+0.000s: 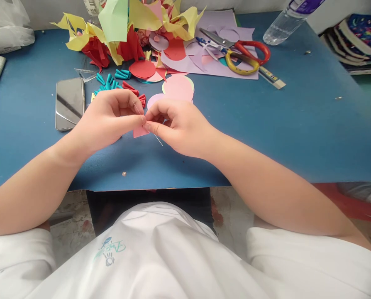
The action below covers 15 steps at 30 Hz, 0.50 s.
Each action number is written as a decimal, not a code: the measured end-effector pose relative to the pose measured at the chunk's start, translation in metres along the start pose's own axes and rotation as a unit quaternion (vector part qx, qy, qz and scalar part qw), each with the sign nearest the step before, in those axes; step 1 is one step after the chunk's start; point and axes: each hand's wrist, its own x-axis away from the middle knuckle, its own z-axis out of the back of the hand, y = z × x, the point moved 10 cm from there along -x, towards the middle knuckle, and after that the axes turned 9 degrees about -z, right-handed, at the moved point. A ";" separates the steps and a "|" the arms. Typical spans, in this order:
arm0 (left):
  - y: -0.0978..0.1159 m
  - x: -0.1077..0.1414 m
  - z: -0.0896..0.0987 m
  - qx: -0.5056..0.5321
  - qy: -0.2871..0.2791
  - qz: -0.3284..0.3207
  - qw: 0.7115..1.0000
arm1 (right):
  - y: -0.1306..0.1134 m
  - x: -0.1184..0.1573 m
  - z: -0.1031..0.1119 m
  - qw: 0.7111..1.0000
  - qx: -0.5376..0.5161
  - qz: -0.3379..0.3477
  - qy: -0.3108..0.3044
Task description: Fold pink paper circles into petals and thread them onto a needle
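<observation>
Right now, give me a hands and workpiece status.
Both hands, left and right, pinching at pink paper. Thin pin-like piece jutting below the fingers. Rolled teal pieces close beyond left hand; scissors well clear.

The counter (313, 124) is blue and flat. On its left part is a black phone (69, 99), with a clear triangle ruler (86, 74) just beside its top. Little blue and red paper rolls (107, 83) are near the phone. Next to them are round bits of paper (177, 88), pink on top. Behind is a big messy heap of crumpled paper (100, 43), yellow, red and green. A purple sheet (247, 37) with holes is beside the heap. A clear bottle (280, 27) and a white bag (6, 27) are at the back.
</observation>
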 end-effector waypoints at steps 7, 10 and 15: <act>-0.004 -0.002 0.005 0.004 0.020 -0.013 1.000 | 0.001 0.000 0.004 0.998 -0.056 -0.033 -0.013; -0.004 -0.003 0.003 0.014 0.020 -0.028 0.999 | 0.001 0.000 0.008 0.997 -0.070 -0.043 0.003; -0.002 -0.003 0.003 0.011 0.021 -0.033 0.999 | 0.003 0.000 0.006 0.996 -0.069 -0.050 0.007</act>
